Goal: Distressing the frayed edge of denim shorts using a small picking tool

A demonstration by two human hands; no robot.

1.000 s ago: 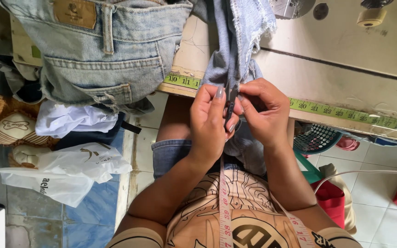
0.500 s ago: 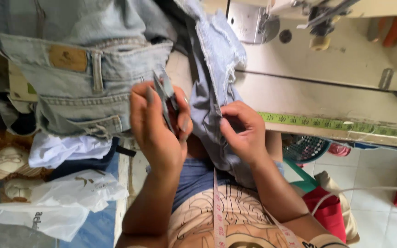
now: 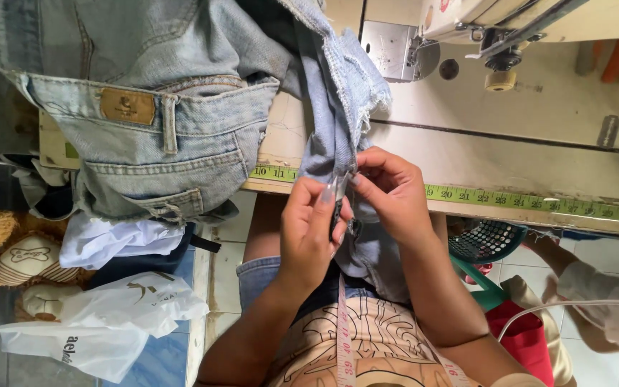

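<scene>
A strip of light blue denim [image 3: 338,107] with a frayed edge hangs off the front of the sewing table [image 3: 539,165] into my lap. My left hand [image 3: 309,229] and my right hand [image 3: 392,190] meet at its lower part, just below the table edge. Both pinch the cloth, fingertips close together. A small dark thing [image 3: 336,208] sits between my left fingers; I cannot tell what it is. A measuring tape [image 3: 344,337] hangs down my chest.
Pale jeans [image 3: 145,107] with a brown patch drape over the table's left end. A sewing machine [image 3: 510,29] stands at the back right, and a green ruler strip [image 3: 539,203] runs along the table edge. White bags [image 3: 102,322], a soft toy [image 3: 8,254], a teal basket [image 3: 485,244] lie below.
My left hand had lifted apart with the dark thing half a second ago; it has come back down to the right hand on the denim.
</scene>
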